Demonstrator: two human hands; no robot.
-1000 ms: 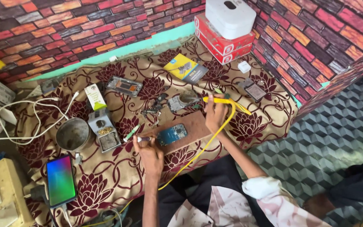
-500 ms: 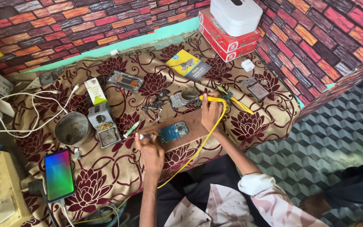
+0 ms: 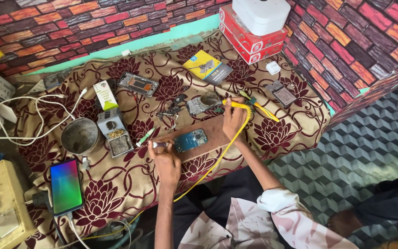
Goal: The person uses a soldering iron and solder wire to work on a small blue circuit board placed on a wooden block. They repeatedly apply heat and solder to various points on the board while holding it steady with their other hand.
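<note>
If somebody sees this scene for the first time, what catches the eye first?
Probably the glowing rainbow-screen phone at the lower left of the flowered cloth. Then the two hands at the centre: the right hand holds a yellow soldering iron, and the left hand holds a small tool beside a blue circuit board.

The left hand (image 3: 166,162) sits near and left of centre, its bare forearm rising straight from the near edge, knuckles up and fingers curled shut in a pinch at their far tips. The right hand (image 3: 232,121) lies farther and to the right, its fingers closed in a grip. Its forearm runs back toward the near right, bent at the elbow, where a rolled white sleeve covers the upper arm.
</note>
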